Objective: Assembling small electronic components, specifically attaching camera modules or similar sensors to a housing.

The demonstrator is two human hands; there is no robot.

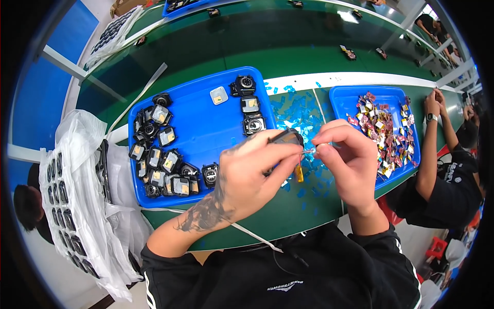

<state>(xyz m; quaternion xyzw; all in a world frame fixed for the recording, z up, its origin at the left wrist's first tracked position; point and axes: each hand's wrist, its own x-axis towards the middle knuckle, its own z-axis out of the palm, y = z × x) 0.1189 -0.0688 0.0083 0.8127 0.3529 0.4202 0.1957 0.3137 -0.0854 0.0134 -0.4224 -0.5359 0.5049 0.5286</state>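
Clock centred between left hand [257, 170] and right hand [352, 165]. Left tray [198, 121] at 9 o'clock: watch cases [167, 136] along its 7–10 side, 3 more at its 2. Right tray [340, 99] at 2–3, circuit parts [381, 124] inside. Film pieces [296, 118] on table [288, 221] between trays. Conveyor [288, 56] beyond, 12.

Dark tattoos [206, 215] mark the left forearm [177, 236]; the black shirt [329, 273] has white stripes [150, 293] and print [285, 286].
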